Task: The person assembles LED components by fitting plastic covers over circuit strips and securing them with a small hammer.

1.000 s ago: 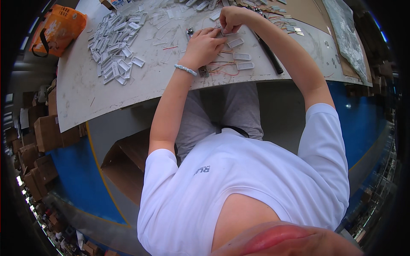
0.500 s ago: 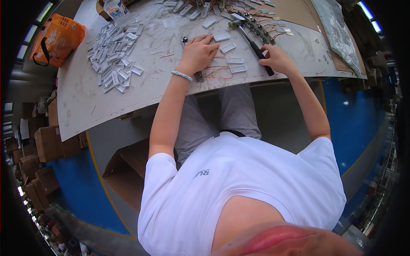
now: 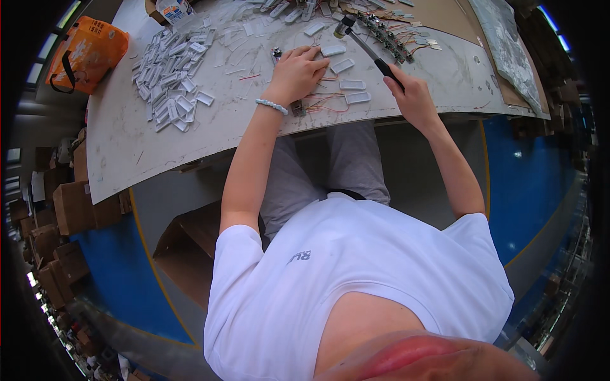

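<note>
My right hand [image 3: 413,98] is closed round the black grip of a hammer [image 3: 365,49], whose head is raised over the table and points away from me. My left hand [image 3: 297,73] lies palm down, fingers stretched toward a white plastic casing [image 3: 332,50]. Whatever is under its palm is hidden. Several more shallow, rounded white casings, such as this one [image 3: 358,98], lie between my hands. By my left wrist sits a small circuit board [image 3: 297,108] with thin red and orange wires. A small metal-and-black part [image 3: 276,54] stands beside my left knuckles.
A heap of white casings [image 3: 171,82] covers the table's left part. Wired green circuit boards [image 3: 385,37] lie in a row beyond the hammer. An orange bag [image 3: 89,54] stands at far left, a clear plastic container [image 3: 175,11] at the back. Plastic sheeting [image 3: 508,57] lies at right.
My right hand has taken a full hold of the hammer's grip and lifted it from the table. My left hand stays nearly in place.
</note>
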Available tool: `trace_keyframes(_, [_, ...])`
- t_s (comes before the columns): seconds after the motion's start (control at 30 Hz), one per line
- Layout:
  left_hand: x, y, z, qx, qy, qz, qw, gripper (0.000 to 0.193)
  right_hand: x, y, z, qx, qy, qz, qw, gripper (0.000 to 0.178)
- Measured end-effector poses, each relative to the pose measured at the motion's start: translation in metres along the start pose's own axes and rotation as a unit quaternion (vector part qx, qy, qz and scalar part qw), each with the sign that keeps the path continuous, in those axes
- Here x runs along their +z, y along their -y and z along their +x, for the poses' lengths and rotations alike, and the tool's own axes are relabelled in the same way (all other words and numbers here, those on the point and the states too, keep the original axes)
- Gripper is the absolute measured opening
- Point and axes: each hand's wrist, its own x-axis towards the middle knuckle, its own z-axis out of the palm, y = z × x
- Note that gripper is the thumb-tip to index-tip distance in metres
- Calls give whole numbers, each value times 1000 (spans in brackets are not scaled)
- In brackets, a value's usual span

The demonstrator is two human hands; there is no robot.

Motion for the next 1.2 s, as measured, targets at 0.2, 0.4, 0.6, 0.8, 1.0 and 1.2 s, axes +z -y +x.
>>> trace_keyframes(0.2, [1,-5,1,-9,6,2,1000,28,13,9,-6,-53,31,-50,997,28])
trace_keyframes(0.4, [1,-6,-1,-4,3,11,1000,29,9,0,-13,-21,20,-75,997,22])
trace_keyframes(0.6, [0,-4,1,5,-3,3,1000,29,-16,-15,-5,30,-12,10,999,22])
trace_keyframes(0.8, [-32,-15,-4,1,-106,32,994,30,-1,-40,2,50,-41,-10,998,25])
trace_keyframes(1.0, [-69,-21,-69,-129,-212,2,969,30,51,19,34,-137,-136,-125,973,30])
trace_keyframes(1.2, [-52,-38,-118,-194,-236,15,952,26,124,103,70,-77,163,-114,977,43])
